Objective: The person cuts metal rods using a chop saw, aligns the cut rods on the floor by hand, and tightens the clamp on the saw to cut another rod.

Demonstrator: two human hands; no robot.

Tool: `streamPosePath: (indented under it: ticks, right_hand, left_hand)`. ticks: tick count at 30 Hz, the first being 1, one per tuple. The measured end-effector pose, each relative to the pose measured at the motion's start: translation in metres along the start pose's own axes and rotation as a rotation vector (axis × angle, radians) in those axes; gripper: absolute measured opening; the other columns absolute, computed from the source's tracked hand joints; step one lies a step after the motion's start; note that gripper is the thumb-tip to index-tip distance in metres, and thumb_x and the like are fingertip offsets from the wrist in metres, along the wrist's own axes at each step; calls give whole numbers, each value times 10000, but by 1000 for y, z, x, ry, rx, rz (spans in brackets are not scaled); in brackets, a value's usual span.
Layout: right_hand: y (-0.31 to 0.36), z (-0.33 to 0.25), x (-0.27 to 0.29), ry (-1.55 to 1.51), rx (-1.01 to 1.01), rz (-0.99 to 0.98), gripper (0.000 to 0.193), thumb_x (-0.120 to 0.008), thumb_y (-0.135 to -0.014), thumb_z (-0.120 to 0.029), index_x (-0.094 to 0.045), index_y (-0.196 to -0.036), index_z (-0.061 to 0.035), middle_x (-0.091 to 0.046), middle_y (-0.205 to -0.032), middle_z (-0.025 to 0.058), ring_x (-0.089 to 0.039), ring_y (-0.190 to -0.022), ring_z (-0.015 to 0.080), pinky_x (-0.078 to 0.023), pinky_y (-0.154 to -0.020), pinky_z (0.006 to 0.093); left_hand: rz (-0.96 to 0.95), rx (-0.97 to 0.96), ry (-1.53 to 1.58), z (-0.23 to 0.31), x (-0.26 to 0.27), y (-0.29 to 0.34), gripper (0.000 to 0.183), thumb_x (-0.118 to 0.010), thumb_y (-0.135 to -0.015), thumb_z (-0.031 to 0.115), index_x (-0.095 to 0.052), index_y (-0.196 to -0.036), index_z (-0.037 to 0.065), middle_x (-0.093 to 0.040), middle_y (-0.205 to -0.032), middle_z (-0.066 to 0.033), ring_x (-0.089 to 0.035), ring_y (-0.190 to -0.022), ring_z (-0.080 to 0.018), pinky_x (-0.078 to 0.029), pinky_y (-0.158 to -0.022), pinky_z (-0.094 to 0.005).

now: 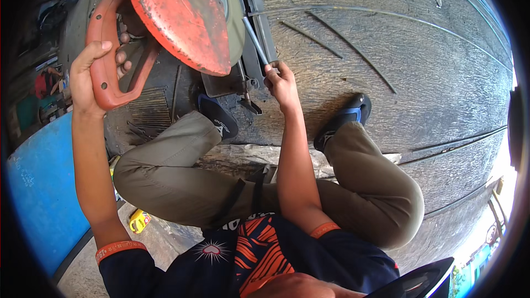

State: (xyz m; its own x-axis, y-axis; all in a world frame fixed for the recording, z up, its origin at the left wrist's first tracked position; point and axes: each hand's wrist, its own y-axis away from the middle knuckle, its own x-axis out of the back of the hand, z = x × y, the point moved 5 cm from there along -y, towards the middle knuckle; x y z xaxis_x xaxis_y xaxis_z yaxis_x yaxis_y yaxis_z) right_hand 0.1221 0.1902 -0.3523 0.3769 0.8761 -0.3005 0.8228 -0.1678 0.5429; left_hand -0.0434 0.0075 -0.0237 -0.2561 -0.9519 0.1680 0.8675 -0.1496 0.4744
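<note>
A cut-off saw with a worn red blade guard (pixel 176 22) stands at the upper left. Its red D-shaped handle (pixel 104 69) is in my left hand (pixel 84 80), with the fingers wrapped through the grip. Behind the guard shows part of the grey-green cutting disc (pixel 237 33). My right hand (pixel 283 87) pinches the near end of a short grey metal rod (pixel 255 41) beside the saw's vise (pixel 259 16). The rod's far end reaches the end of a long thin rod (pixel 353 8), which runs off to the right. Whether the two rods touch, I cannot tell.
Two loose dark rods (pixel 353 49) lie on the worn floor beyond my right hand. A bundle of short cut rods (pixel 150 106) lies below the saw. At left is a blue curved surface (pixel 44 182), with a yellow packet (pixel 139 221) nearby. My sandaled feet flank the right forearm.
</note>
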Motion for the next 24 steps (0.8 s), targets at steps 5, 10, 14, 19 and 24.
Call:
streamPosePath:
  ticks: [5,10,14,19,24]
  right_hand:
    - [6,-19,-7,-409,-14,-88,187,-547,-978,-234,-573,-937,-53,-473,-623,-21,-366,-512,62,-275,-473,217]
    - [8,-31,0,-433,9,-116,281,-522,-990,-270,-617,-969,-7,-525,-670,5,-373,-526,64,-301,-495,217]
    - [12,-52,11,-352,-15,-144,285,-576,-959,-274,-611,-970,8,-548,-678,16,-435,-550,86,-354,-518,237]
    - [-3,-161,26,680,269,147,249,-695,-854,-236,-629,-930,-9,-685,-799,143,-659,-733,260,-504,-700,396]
    - [-56,-302,36,1366,427,-81,282,-590,-926,-305,-681,-1082,-87,-698,-921,164,-676,-843,300,-522,-819,423]
  left_hand:
    - [-15,6,9,0,-3,0,560,-582,-834,172,-419,-1346,14,-566,-1060,-92,-536,-746,-113,-499,-705,-285]
    - [-24,16,20,-2,-4,-1,539,-589,-823,181,-443,-1314,13,-572,-1043,-82,-533,-745,-109,-495,-702,-283]
    - [-19,9,31,-1,-4,1,508,-598,-811,192,-484,-1274,16,-583,-1008,-54,-526,-741,-106,-487,-690,-282]
    - [0,0,78,-5,2,0,420,-602,-798,177,-549,-1174,-4,-595,-967,-45,-539,-722,-111,-494,-673,-296]
    - [-8,1,54,-3,-8,-3,391,-600,-803,181,-566,-1153,9,-596,-956,-30,-535,-694,-101,-499,-660,-284]
